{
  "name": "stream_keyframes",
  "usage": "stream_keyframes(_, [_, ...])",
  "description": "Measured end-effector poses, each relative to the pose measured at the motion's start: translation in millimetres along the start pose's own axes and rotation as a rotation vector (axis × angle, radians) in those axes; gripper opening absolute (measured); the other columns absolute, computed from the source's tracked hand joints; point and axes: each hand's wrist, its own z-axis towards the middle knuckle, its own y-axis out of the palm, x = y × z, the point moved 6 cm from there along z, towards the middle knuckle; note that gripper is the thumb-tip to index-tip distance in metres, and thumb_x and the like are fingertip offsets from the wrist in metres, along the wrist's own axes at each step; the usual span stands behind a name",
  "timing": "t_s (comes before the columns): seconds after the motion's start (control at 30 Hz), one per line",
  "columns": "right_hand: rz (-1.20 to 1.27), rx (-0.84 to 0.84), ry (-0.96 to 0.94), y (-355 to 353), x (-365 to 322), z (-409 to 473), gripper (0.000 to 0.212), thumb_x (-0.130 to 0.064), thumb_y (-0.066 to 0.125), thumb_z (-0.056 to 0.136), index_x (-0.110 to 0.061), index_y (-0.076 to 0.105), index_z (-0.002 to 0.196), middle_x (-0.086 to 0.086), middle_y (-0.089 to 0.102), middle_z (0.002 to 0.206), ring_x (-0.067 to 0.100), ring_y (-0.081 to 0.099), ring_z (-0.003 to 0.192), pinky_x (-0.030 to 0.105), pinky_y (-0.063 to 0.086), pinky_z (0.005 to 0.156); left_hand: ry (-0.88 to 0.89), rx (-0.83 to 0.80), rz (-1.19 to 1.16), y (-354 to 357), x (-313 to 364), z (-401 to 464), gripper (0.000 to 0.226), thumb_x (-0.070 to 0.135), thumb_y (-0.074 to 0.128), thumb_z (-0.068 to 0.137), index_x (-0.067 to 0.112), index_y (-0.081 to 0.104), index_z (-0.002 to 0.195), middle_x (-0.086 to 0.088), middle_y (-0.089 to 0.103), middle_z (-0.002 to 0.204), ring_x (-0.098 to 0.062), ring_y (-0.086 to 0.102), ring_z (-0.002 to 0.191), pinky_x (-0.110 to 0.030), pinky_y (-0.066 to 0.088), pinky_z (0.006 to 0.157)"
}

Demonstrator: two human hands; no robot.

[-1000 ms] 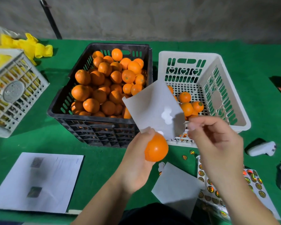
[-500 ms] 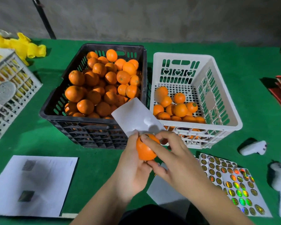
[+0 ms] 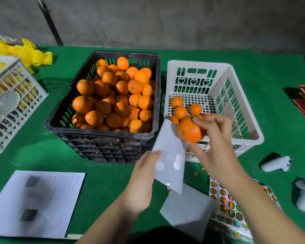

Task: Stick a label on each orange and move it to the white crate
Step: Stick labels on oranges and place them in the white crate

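Grey concrete wall (image 3: 165, 20), green felt table (image 3: 253, 55)

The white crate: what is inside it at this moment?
Inside the white crate lie several oranges on the perforated floor. The right hand, holding an orange, covers the near part.

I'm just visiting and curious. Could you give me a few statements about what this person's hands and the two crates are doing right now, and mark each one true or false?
1. The right hand grips an orange. True.
2. The left hand holds a sticker backing sheet. True.
3. The white crate holds more oranges than the black crate. False: the black one is far fuller.
4. The held orange is over the black crate. False: it is at the white crate's near edge.
5. The holographic sticker sheet lies on the table. True.
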Motion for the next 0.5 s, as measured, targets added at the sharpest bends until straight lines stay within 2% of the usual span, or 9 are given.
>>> stream_keyframes(0.03, [-0.026,-0.025,0.029,-0.4,11.2,10.9,0.069,-0.008,0.084,0.084,-0.027,0.048,0.140,-0.009,0.024,0.138,-0.007,0.032,0.128,0.008,0.037,0.106,-0.016,-0.037,0.026,0.6,-1.2,0.3,0.047,0.051,0.073,0.077,0.022,0.074,0.114,0.000,0.075,0.122,-0.026,0.062,0.126,-0.042,0.037,0.117])
stream_keyframes(0.1, [-0.086,-0.074,0.110,2.9,36.1,30.0,0.074,0.000,0.082,0.085,-0.030,0.045,0.141,-0.005,0.027,0.140,-0.001,0.035,0.118,0.012,0.043,0.099,-0.063,-0.146,0.080,4.5,-6.9,0.8,0.049,0.047,0.073,0.079,0.015,0.073,0.117,-0.007,0.073,0.126,-0.030,0.063,0.124,-0.044,0.039,0.115])
stream_keyframes(0.17, [-0.147,-0.165,0.204,10.9,59.0,44.5,0.073,-0.002,0.079,0.088,-0.031,0.041,0.144,0.001,0.027,0.143,0.014,0.042,0.118,0.029,0.052,0.097,-0.070,-0.243,0.113,10.4,-10.9,0.1,0.039,0.039,0.070,0.085,0.010,0.072,0.112,-0.015,0.071,0.117,-0.032,0.066,0.108,-0.043,0.043,0.100])
stream_keyframes(0.23, [-0.197,-0.318,0.316,20.8,78.1,49.0,0.074,-0.008,0.074,0.094,-0.031,0.035,0.151,0.005,0.026,0.147,0.036,0.048,0.125,0.049,0.051,0.101,-0.050,-0.257,0.184,13.0,-10.9,-0.7,0.025,0.038,0.069,0.085,0.018,0.071,0.099,-0.008,0.070,0.105,-0.024,0.063,0.099,-0.038,0.040,0.091])
stream_keyframes(0.27, [-0.197,-0.352,0.360,23.2,83.6,48.2,0.071,-0.013,0.070,0.098,-0.030,0.033,0.155,0.007,0.026,0.149,0.040,0.048,0.129,0.052,0.048,0.104,-0.026,-0.261,0.251,13.0,-9.8,-0.5,0.023,0.040,0.068,0.085,0.019,0.069,0.094,-0.004,0.067,0.101,-0.021,0.061,0.097,-0.038,0.038,0.090])
stream_keyframes(0.37, [-0.019,-0.224,0.392,18.6,73.0,38.2,0.049,-0.042,0.056,0.105,-0.025,0.048,0.150,0.004,0.044,0.140,0.024,0.051,0.130,0.049,0.046,0.108,0.096,-0.331,0.465,13.6,-7.6,0.7,0.024,0.042,0.062,0.092,0.018,0.060,0.091,0.005,0.054,0.086,-0.013,0.052,0.082,-0.035,0.035,0.079])
stream_keyframes(0.43, [0.162,-0.193,0.418,18.6,54.2,20.3,0.050,-0.062,0.051,0.097,-0.034,0.060,0.137,-0.007,0.058,0.129,0.013,0.055,0.123,0.044,0.047,0.106,0.191,-0.368,0.521,12.2,-3.7,1.3,0.018,0.038,0.060,0.099,0.022,0.058,0.093,0.010,0.051,0.080,-0.009,0.049,0.074,-0.027,0.037,0.072])
stream_keyframes(0.5, [0.243,-0.249,0.432,24.2,38.9,-4.1,0.052,-0.070,0.055,0.088,-0.044,0.061,0.133,-0.021,0.062,0.126,0.005,0.053,0.124,0.034,0.050,0.097,0.284,-0.385,0.547,8.6,0.7,2.2,0.011,0.034,0.058,0.104,0.025,0.059,0.099,0.013,0.056,0.081,-0.006,0.052,0.073,-0.021,0.041,0.067])
